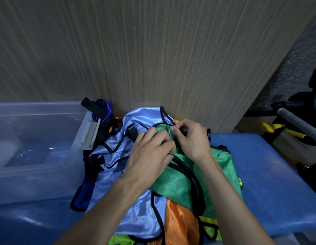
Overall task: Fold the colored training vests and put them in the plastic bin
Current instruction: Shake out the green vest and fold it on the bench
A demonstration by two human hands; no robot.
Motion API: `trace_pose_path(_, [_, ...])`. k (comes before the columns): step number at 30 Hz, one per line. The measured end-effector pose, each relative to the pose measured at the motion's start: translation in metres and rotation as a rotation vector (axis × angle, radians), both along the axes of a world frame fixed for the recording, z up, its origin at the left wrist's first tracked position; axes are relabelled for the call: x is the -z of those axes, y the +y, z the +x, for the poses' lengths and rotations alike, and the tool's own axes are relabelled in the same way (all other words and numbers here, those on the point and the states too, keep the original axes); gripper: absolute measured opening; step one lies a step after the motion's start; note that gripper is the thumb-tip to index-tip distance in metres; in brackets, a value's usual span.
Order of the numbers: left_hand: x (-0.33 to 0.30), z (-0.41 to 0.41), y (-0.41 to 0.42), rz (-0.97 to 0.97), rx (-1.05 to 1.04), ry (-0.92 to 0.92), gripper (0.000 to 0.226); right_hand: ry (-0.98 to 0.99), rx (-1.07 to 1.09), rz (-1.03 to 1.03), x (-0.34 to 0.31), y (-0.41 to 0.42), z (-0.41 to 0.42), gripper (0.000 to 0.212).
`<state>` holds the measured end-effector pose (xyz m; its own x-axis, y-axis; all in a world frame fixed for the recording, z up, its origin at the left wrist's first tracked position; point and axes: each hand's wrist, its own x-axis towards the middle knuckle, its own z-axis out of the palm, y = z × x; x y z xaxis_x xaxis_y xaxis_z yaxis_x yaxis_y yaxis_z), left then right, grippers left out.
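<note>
A heap of shiny training vests with black trim lies on a blue padded surface point(270, 174). On top is a green vest point(178, 184), over a light blue vest point(118, 156), an orange vest point(176, 225) and a yellow-green vest point(209, 225). A dark blue vest point(102, 108) sits at the back by the bin. My left hand point(150, 154) rests on the green vest's upper edge with its fingers bent onto the cloth. My right hand point(190, 138) pinches the green vest's top edge. The clear plastic bin point(38, 175) stands to the left, with no vests seen inside.
A wood-grain panel point(153, 50) rises directly behind the heap. The bin's grey latch point(90, 135) faces the vests. At the right, beyond the pad's edge, stand dark equipment, a grey handle point(298, 124) and a yellow tool point(277, 129).
</note>
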<state>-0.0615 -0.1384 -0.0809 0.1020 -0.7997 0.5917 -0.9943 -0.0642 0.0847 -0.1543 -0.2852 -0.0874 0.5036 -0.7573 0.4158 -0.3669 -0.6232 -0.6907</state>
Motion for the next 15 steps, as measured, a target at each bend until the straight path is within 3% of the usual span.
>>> trace_pose_path(2, [0.0009,0.002,0.0019,-0.021,0.029,-0.054,0.01,0.004,0.006,-0.001,-0.0003,-0.0001,0.0004,0.027])
trace_pose_path(6, [0.0017,0.003,0.0033,-0.031,0.063,-0.074,0.025,0.006,0.009,0.008,-0.0007,0.0012,0.0025,0.023])
trace_pose_path(9, [0.0018,0.0014,0.0053,-0.011,0.048,-0.073,0.024,0.002,0.001,0.007,-0.0002,0.0015,0.0043,0.025])
trace_pose_path(15, [0.004,0.002,0.0091,-0.006,-0.163,0.125,0.012,-0.017,-0.014,0.025,0.0004,-0.0016,0.0029,0.026])
